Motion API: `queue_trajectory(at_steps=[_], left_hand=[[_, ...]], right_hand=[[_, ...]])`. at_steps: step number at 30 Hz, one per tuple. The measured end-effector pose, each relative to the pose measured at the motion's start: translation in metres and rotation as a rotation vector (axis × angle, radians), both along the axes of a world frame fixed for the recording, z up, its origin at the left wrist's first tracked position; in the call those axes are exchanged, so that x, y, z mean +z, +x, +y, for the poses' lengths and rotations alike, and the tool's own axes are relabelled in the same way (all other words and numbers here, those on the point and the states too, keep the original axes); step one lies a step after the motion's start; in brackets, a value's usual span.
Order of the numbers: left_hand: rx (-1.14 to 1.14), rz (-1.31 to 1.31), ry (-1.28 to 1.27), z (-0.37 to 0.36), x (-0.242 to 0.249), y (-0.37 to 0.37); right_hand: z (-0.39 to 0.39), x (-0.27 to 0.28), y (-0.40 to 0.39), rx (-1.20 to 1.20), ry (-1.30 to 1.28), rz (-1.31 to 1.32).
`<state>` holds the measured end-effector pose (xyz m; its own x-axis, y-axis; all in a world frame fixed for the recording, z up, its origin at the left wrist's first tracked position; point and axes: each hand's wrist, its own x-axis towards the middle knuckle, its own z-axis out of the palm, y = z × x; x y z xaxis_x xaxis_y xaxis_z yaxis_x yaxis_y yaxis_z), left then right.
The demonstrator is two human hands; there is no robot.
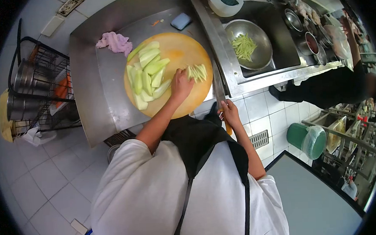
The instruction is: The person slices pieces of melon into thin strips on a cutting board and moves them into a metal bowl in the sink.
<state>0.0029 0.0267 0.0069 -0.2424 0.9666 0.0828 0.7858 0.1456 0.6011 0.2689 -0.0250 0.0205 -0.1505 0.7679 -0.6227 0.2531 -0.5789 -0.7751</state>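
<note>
My left hand (181, 84) is over a round yellow cutting board (177, 108), its fingers bent and pressed against a small bunch of pale green vegetable strips (199, 73). Larger peeled wedges (147, 80) of the same pale green vegetable, possibly a gourd or cucumber, lie heaped on the board's left half. My right hand (230, 112) is wrapped around the handle of a large kitchen knife (219, 84). The blade points away from me, just beyond the board's right edge, apart from the strips.
A metal bowl (262, 49) of cut strips stands at the sink (277, 32). Behind the board are a pink cloth (115, 42) and blue sponge (181, 21). A wire rack (41, 78) with pots is left. Another person (322, 88) stands right, near a green bin (298, 135).
</note>
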Motion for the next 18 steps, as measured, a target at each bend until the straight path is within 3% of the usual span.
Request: queue_trajectory(at_steps=[9, 15, 18], left_hand=[[0.143, -0.099, -0.093, 0.015, 0.011, 0.021], [0.166, -0.061, -0.184, 0.02, 0.02, 0.028], [0.164, -0.013, -0.271, 0.03, 0.032, 0.037]], right_hand=[[0.004, -0.019, 0.007, -0.034, -0.009, 0.122], [0.009, -0.02, 0.0, 0.066, -0.065, 0.092], [0.012, -0.017, -0.013, 0.221, 0.028, -0.058]])
